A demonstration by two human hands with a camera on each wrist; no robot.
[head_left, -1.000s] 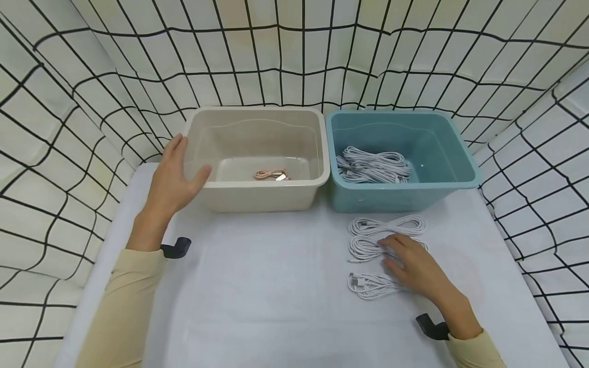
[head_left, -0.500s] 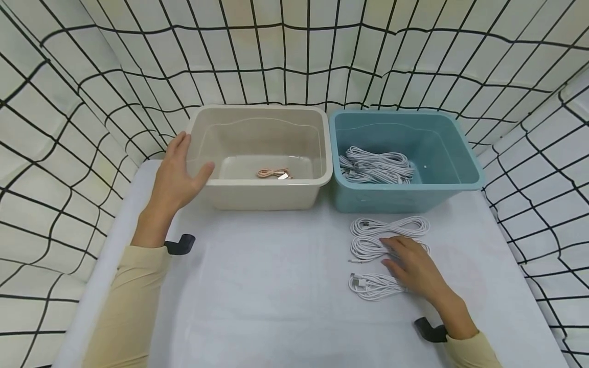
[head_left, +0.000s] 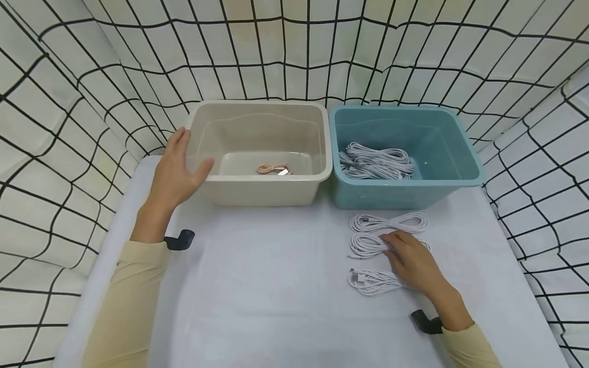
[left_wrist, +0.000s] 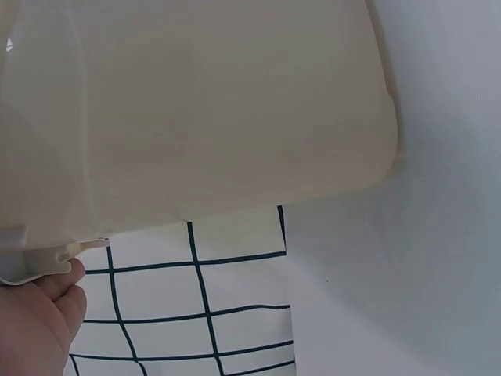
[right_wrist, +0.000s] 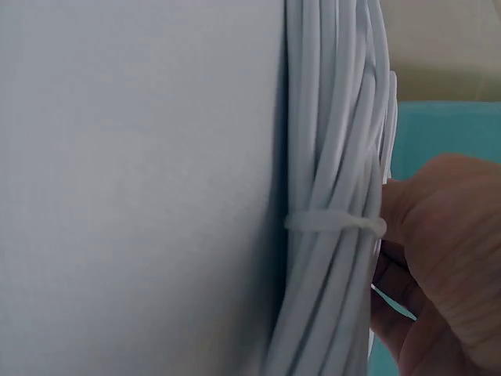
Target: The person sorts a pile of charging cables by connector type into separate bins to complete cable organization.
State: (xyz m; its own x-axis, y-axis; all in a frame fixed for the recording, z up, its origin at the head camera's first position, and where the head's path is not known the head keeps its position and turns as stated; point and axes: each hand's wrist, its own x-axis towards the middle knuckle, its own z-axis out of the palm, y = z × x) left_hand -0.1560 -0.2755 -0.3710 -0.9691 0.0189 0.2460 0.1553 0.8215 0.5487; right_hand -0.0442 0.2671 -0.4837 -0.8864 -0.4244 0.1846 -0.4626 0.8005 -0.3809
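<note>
**Hands at the bin and the cables**

The right hand (head_left: pixel 414 263) lies on the middle white cable bundle (head_left: pixel 368 245), fingers loosely bent over it, touching its tied strands (whether it truly grips, I cannot tell). The left hand (head_left: pixel 177 168) rests flat-fingered against the beige bin (head_left: pixel 262 191), thumb on its rim. Neither hand has noticeably shifted since a second ago. Beyond the right hand's fingers lies another bundle (head_left: pixel 388 223), then the blue bin (head_left: pixel 405 191); a third bundle (head_left: pixel 375 281) lies under its wrist side.

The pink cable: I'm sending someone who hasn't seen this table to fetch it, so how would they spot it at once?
Two tubs stand side by side at the back of the white table. Look in the beige tub on the left, which the left hand touches. The pink cable lies alone on its floor, a small coil; all other cables are white.
</note>
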